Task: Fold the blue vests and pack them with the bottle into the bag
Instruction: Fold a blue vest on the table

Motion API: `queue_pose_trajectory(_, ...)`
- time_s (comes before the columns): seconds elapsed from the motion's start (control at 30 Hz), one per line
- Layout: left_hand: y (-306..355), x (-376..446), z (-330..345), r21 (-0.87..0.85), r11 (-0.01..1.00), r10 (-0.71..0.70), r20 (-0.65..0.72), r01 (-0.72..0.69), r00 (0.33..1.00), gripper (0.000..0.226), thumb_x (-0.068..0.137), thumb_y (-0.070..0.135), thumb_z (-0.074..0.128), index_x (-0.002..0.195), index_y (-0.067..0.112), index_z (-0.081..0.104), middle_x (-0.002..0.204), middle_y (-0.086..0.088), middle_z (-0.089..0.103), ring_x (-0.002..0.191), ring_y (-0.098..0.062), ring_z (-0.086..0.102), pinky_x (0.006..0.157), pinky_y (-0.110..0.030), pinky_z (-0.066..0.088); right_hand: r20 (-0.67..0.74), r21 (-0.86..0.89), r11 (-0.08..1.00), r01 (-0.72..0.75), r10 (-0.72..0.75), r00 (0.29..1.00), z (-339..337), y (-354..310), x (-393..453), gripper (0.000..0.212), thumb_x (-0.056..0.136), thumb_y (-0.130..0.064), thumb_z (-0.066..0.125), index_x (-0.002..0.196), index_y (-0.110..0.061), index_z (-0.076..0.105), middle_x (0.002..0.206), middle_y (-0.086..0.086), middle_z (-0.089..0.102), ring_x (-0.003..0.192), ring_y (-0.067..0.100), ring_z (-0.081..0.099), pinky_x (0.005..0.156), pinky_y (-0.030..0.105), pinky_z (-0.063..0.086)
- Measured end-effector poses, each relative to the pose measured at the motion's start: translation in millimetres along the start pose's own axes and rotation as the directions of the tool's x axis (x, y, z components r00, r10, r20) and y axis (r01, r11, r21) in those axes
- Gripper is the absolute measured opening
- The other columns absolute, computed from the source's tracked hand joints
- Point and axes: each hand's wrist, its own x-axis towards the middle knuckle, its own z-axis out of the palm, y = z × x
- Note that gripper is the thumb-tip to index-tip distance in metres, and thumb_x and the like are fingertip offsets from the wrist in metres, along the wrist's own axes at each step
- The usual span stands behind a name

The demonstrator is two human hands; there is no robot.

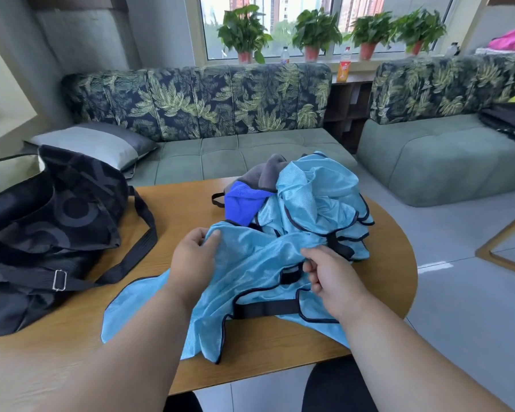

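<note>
We have one light blue mesh vest (250,263) spread crumpled across the near middle of the wooden counter (191,209), its edges piped in black, with black elastic straps at the sides. Our left hand (195,257) pinches a fold of the mesh near its upper left edge, thumb over the fabric. Our right hand (330,278) has its fingers curled round a bunched part of the same vest, just beside one short black strap. Behind it lies a heap of more blue vests (318,200), touching the one we hold and piled loosely; we cannot count them. A darker royal blue cloth (244,203) and a grey cloth (268,171) are tucked into the far side of that heap, partly covered.

The black bag (42,227) sits on the left of the counter, cut off by the frame edge, its long strap trailing toward the vest. It carries large tone-on-tone lettering that we cannot read. On the window sill stand two bottles (344,62); their labels are too small to make out.
</note>
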Motion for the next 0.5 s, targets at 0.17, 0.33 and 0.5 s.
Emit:
queue_pose_trajectory(0.17, 16.6, -15.7, -65.5, -0.154, 0.988, -0.005, -0.111, -0.012, 0.994, 0.034, 0.104, 0.045, 0.056, 0.097, 0.014, 0.067, 0.083, 0.001, 0.065, 0.079, -0.02, 0.057, 0.076, -0.041, 0.048, 0.189, 0.048, 0.987, 0.156, -0.163, 0.968, 34.2, -21.9, -36.5, 0.006, 0.09, -0.018, 0.067, 0.085, -0.021, 0.066, 0.089, -0.002, 0.069, 0.086, 0.014, 0.063, 0.083, 0.037, 0.05)
queue_pose_trajectory(0.33, 46.3, -35.7, -123.0, -0.238, 0.967, 0.056, -0.152, -0.091, 0.987, 0.026, 0.106, 0.044, 0.054, 0.099, 0.023, 0.068, 0.08, -0.001, 0.07, 0.071, -0.021, 0.062, 0.067, -0.038, 0.052, 0.372, 0.181, 0.955, 0.237, -0.29, 0.882, 77.8, -53.8, -64.5, 0.007, 0.092, -0.005, 0.059, 0.087, -0.007, 0.063, 0.096, 0.013, 0.068, 0.093, 0.022, 0.065, 0.088, 0.043, 0.054)
queue_pose_trajectory(0.5, 71.2, -51.0, -145.4, -0.237, 0.953, 0.137, -0.218, -0.188, 0.966, 0.019, 0.108, 0.035, 0.056, 0.109, 0.02, 0.067, 0.094, -0.006, 0.076, 0.077, -0.017, 0.068, 0.069, -0.036, 0.057, 0.334, 0.185, 0.957, 0.225, -0.277, 0.901, 127.9, -99.5, -69.8, 0.035, 0.067, -0.023, 0.067, 0.096, -0.003, 0.066, 0.094, 0.018, 0.062, 0.081, 0.029, 0.058, 0.068, 0.035, 0.047)
